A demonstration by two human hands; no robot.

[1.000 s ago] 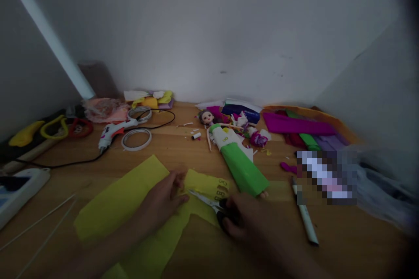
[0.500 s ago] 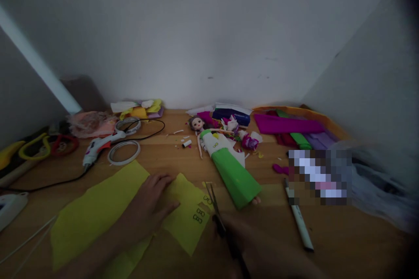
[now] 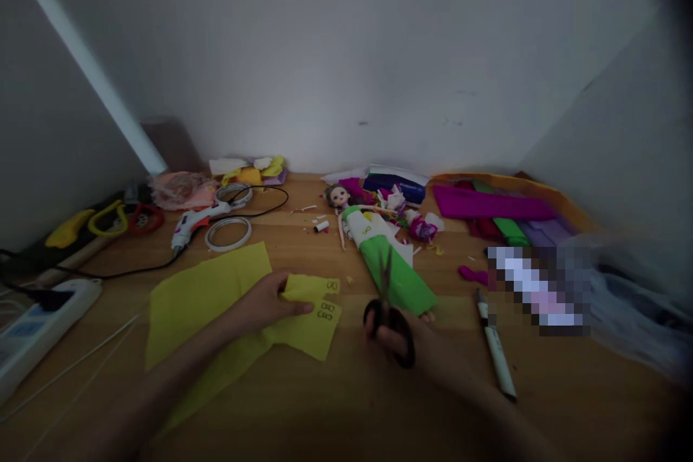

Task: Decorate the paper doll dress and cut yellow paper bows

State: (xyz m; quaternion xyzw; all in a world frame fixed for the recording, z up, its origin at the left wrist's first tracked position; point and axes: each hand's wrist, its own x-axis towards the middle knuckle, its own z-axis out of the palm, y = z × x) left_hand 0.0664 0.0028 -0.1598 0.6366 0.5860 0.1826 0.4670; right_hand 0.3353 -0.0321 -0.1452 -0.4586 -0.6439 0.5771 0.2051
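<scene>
My left hand (image 3: pixel 269 304) pinches a yellow paper sheet (image 3: pixel 216 296) near its right end, thumb on top. Small black looped shapes are drawn on that end, and a notch is cut into its edge. In my right hand (image 3: pixel 425 350) is a pair of scissors (image 3: pixel 385 281) with black handles, blades pointing away and apart from the paper. Just beyond the scissors lies a doll (image 3: pixel 340 196) on its back, with a green paper skirt (image 3: pixel 403 278) below a white band bearing a small yellow looped piece.
Left stand a glue gun (image 3: pixel 198 222), tape rolls (image 3: pixel 228 234), a power strip (image 3: pixel 81 303) and more scissors (image 3: pixel 108 219). To the right lie a marker (image 3: pixel 498 361), folded coloured paper (image 3: pixel 492 203) and a clear plastic bag (image 3: pixel 622 317). Paper scraps surround the doll.
My right hand has drawn the scissors right, away from the paper's edge, and turned them upright. My left hand now pinches the paper instead of lying flat on it. The view has shifted left.
</scene>
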